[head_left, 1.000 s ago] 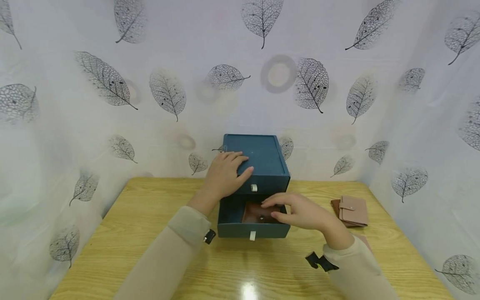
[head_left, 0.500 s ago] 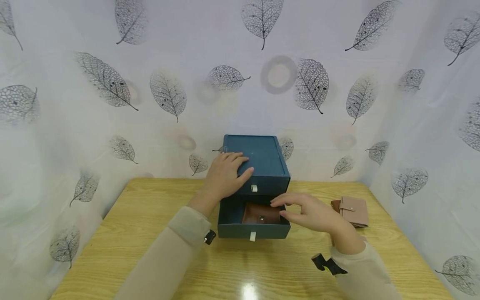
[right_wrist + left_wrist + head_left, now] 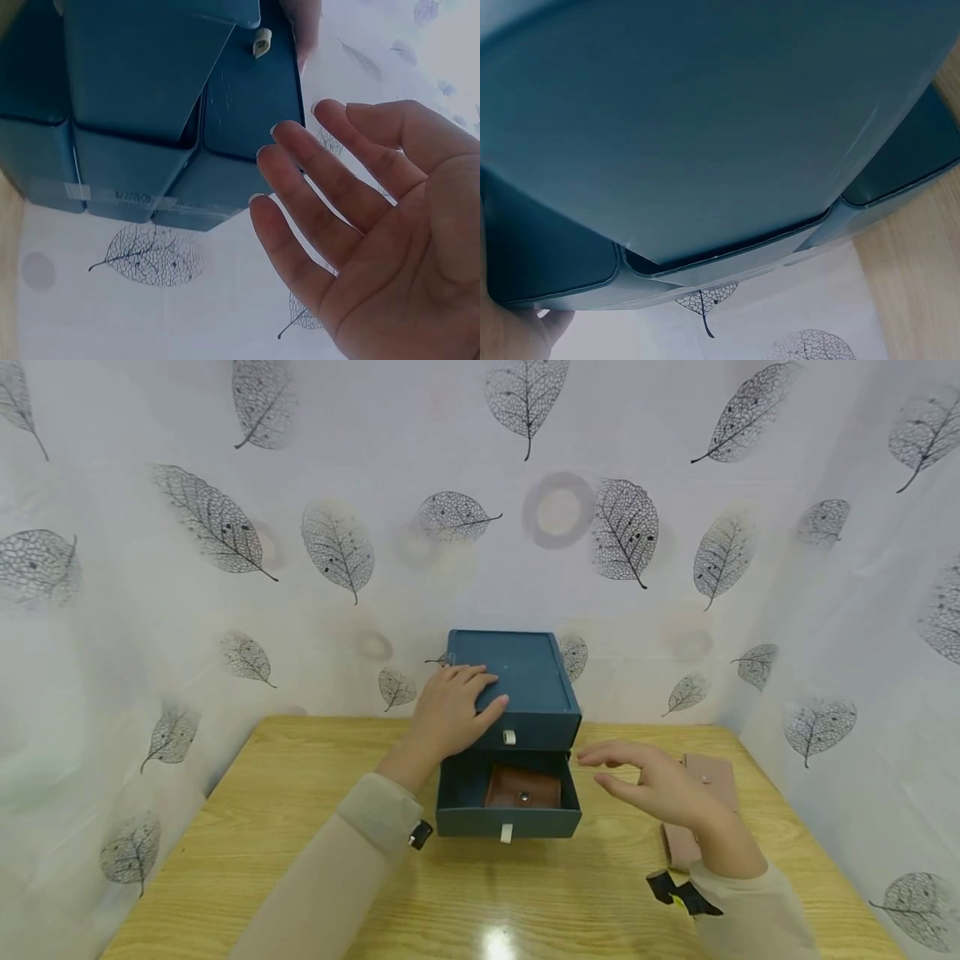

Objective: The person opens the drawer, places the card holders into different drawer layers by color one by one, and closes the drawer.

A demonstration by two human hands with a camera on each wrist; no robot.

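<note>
A dark blue drawer box [image 3: 517, 672] stands mid-table, one drawer [image 3: 468, 822] pulled out below its upper one. Inside that drawer lies a brown snap wallet [image 3: 517, 783]. On the left part of the box top rests my left hand [image 3: 448, 712], fingers spread and thumb toward the front edge. My right hand [image 3: 663, 785] hovers just right of the drawer, palm down, holding nothing. In the right wrist view the same hand [image 3: 390, 217] shows its bare palm with fingers extended beside the box. Only a bit of the left hand [image 3: 514, 330] shows in the left wrist view.
At the right of the wooden table [image 3: 315, 793] lies a pink wallet [image 3: 718, 777], partly behind the right hand. A second pink wallet [image 3: 678, 846] lies closer, partly covered by the right wrist. A leaf-patterned curtain [image 3: 405, 460] hangs behind and along both sides.
My right hand has moved out of the drawer toward the right, away from the brown wallet, which stays in the drawer. The left hand has kept its place on the box.
</note>
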